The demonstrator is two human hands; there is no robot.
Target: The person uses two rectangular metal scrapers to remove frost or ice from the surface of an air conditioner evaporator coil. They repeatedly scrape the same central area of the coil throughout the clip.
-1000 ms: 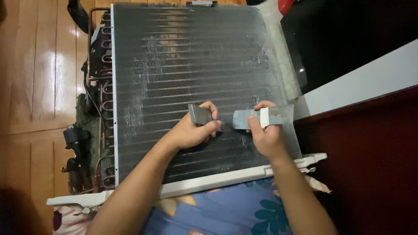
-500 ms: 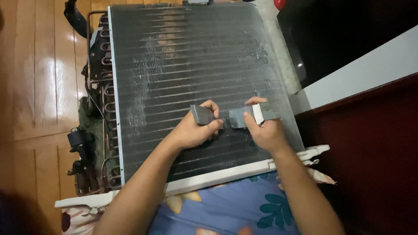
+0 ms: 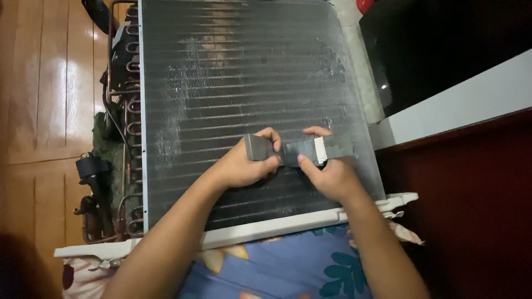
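hands (image 3: 288,166), flat grey comb (image 3: 302,149), ribbed metal coil (image 3: 233,72)

White label band (image 3: 320,150) on grey tool (image 3: 302,150)

Coil (image 3: 238,83): matt dark metal fins, dusty patches. Floor (image 3: 50,83) glossy wood; tubing (image 3: 130,130) copper. Comb (image 3: 299,149) matt grey plastic.

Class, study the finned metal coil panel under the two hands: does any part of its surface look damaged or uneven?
Yes. The dark finned metal coil panel has pale, scuffed-looking patches near its left edge and upper right, breaking the even rows. Whether fins are bent or merely dusty cannot be told.
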